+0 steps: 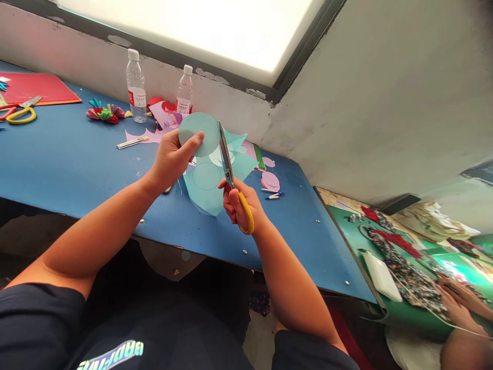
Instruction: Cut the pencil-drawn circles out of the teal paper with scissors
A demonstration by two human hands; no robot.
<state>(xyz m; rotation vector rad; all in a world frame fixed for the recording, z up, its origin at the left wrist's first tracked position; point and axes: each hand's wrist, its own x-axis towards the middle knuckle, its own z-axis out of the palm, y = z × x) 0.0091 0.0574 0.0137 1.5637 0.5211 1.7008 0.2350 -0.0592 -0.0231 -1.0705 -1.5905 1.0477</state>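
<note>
Between the thumb and fingers of my left hand point(175, 154) is a light teal paper circle point(200, 131), held up above the table. My right hand point(242, 200) grips a pair of scissors point(227, 159) with yellow and red handles. The blades point upward, close together, right beside the circle's right edge; whether they touch it I cannot tell. Below both hands lies a larger teal paper sheet point(211, 200), with a drawn circle outline and a cut-out opening.
On the blue table point(96, 169) stand two plastic bottles point(136, 95). Pink paper circles point(270, 181) and pens point(273, 195) lie to the right. Other scissors point(23, 114), a box cutter point(132, 142) and fabric pieces point(106, 113) lie left. A co-worker's hands point(458, 303) rest at the green table.
</note>
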